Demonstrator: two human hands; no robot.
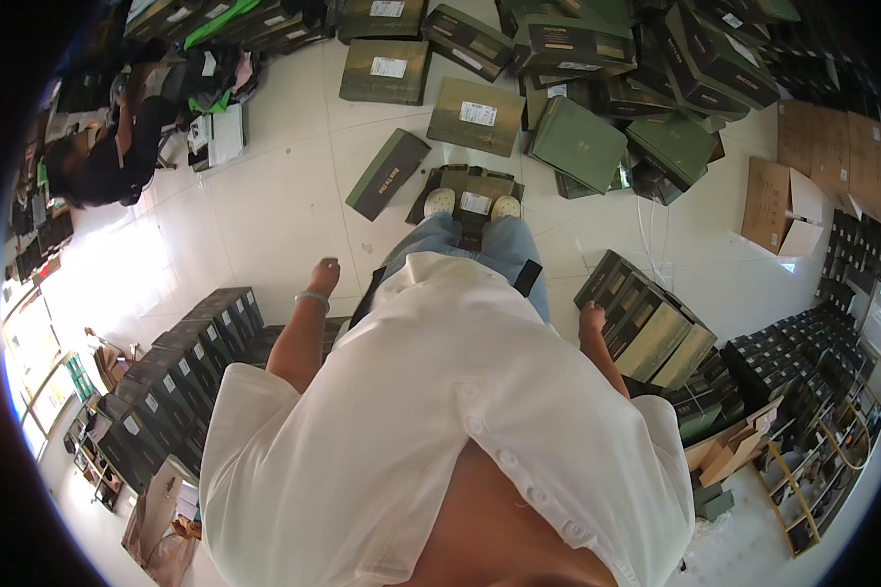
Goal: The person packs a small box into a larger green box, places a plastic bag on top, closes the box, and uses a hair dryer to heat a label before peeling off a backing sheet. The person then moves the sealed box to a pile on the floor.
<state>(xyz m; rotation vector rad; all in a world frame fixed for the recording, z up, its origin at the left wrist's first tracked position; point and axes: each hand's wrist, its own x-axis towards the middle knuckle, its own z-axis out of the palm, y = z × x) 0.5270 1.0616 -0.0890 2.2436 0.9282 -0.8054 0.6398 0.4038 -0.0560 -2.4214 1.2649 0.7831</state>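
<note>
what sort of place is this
Probably a stockroom or storage area: green boxes lie piled on the pale floor, rows of dark boxes stand at the left, and brown cardboard cartons stand at the right.

Open floor (264,201) at ten o'clock, box pile (578,145) at one
A box stack (646,342) at three o'clock obstructs the right hand (592,318); a box row (169,386) closes off eight.

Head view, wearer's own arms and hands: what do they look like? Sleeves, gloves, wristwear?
Both arms: short, loose white fabric sleeves, forearms bare below. Left hand: ungloved, with a thin, pale, rounded bracelet at the wrist; its material can't be told. Right hand: ungloved; no wristwear discernible at this size. No cables or markings visible on either arm.
</note>
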